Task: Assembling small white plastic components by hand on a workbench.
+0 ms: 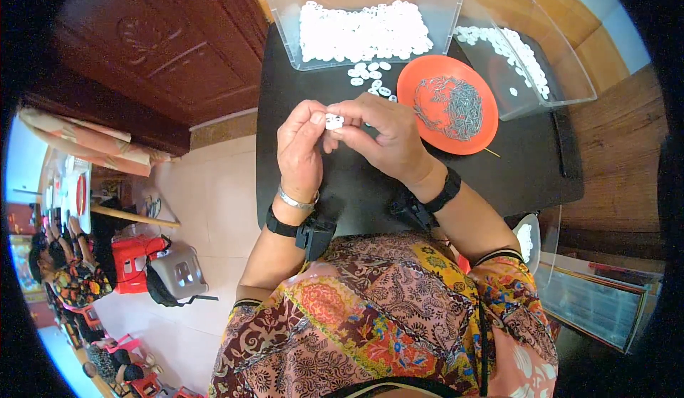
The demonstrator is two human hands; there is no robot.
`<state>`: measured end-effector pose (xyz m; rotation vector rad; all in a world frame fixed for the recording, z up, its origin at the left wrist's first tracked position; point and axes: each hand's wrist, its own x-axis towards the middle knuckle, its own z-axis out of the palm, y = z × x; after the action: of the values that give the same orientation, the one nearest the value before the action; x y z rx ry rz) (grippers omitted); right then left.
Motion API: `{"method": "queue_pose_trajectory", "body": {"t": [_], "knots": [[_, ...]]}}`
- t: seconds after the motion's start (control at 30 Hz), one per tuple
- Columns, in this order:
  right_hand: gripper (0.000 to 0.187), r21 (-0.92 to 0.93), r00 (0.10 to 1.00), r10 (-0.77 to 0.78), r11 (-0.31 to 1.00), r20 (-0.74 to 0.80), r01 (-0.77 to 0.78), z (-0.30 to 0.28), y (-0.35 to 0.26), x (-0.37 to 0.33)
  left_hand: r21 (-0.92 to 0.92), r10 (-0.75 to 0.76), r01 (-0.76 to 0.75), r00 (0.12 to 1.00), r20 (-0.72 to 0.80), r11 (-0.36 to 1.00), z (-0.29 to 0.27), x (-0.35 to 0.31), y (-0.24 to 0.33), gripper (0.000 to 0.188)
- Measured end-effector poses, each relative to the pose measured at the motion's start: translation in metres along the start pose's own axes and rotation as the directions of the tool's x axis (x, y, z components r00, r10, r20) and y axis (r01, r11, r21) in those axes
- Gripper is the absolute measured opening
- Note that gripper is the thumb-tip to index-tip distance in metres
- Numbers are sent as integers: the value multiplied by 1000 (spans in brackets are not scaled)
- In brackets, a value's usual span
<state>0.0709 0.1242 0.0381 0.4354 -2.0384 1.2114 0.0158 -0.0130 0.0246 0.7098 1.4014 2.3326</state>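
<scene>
Above the counter, the white piece sits between the two hands: the left hand pinches its left side, the right hand its right, thumb and fingers closed on it.

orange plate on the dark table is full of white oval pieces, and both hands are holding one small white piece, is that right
Not quite: the head view shows the orange plate on the dark table holding thin grey metal pieces. The left hand and right hand are indeed holding one small white piece.
</scene>
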Motion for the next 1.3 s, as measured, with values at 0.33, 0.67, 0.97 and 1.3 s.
{"method": "queue_pose_trajectory", "body": {"t": [0.33,0.67,0.97,1.3], "knots": [[22,16,999,27,999,30,-28,-1,-1,1,8,-1,1,1000,-17,1000,2,0,0,21],[21,59,995,78,995,64,-82,-1,-1,0,30,8,-7,1000,-13,1000,2,0,1,20],[19,117,991,107,986,85,-117,-3,-1,1,38,-14,14,1000,-7,999,-1,1,-3,19],[23,128,985,157,978,78,-166,-2,1,-1,69,-13,15,999,-39,998,1,1,-1,20]]}}
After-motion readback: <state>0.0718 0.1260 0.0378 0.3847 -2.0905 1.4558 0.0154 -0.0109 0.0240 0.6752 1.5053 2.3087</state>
